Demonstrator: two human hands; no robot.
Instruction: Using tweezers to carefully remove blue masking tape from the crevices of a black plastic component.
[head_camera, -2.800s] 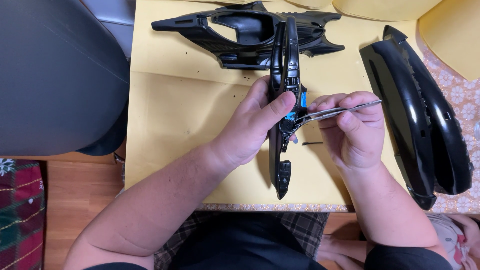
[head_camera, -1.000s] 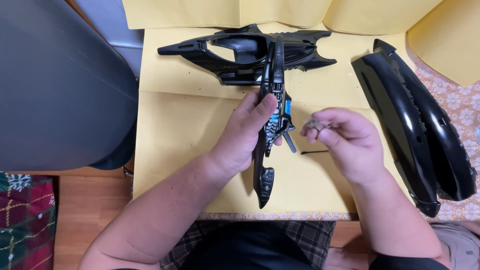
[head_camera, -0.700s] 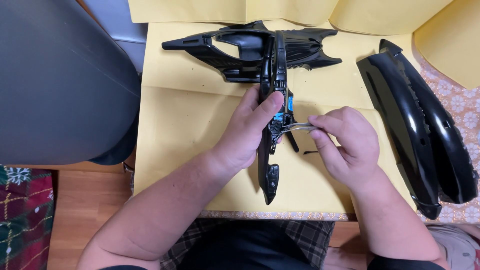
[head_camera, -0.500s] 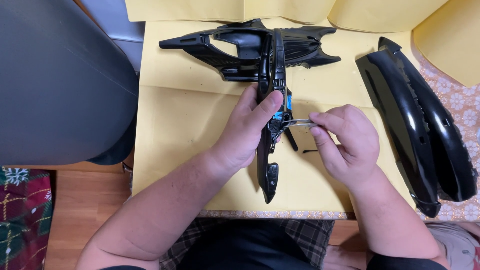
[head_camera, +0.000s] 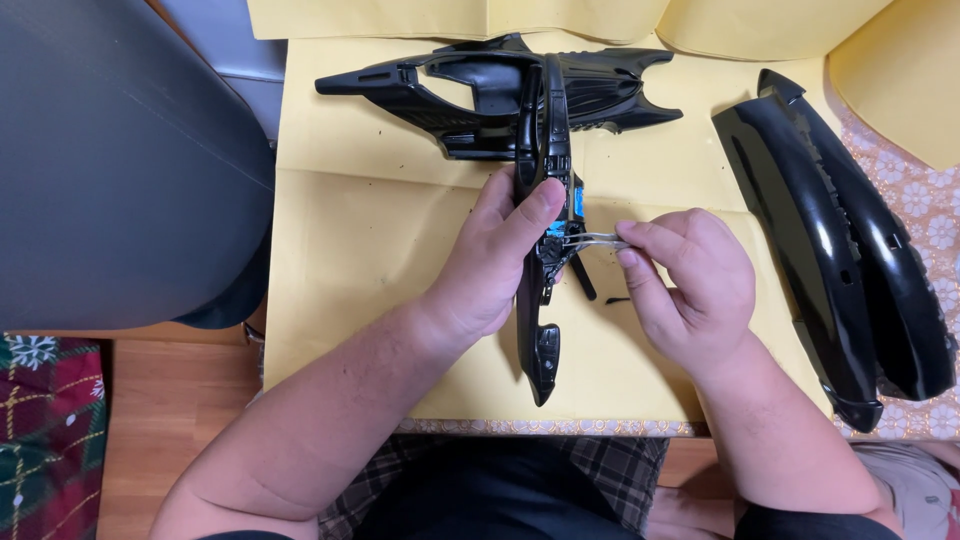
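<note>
- Black plastic trim piece (head_camera: 540, 300) stands on edge over the yellow paper (head_camera: 350, 260), near the table's front edge.
- Left hand (head_camera: 495, 265) grips it, thumb pressing its upper side.
- Right hand (head_camera: 690, 285), fingers curled, pinches metal tweezers (head_camera: 592, 240), whose tips touch the piece's blue part.

Prob. home (floral tablecloth (head_camera: 915, 195), wood floor (head_camera: 175, 420))

Left hand (head_camera: 490, 270) grips black trim piece (head_camera: 540, 300); right hand (head_camera: 690, 285) pinches probably tweezers (head_camera: 590, 239).
</note>
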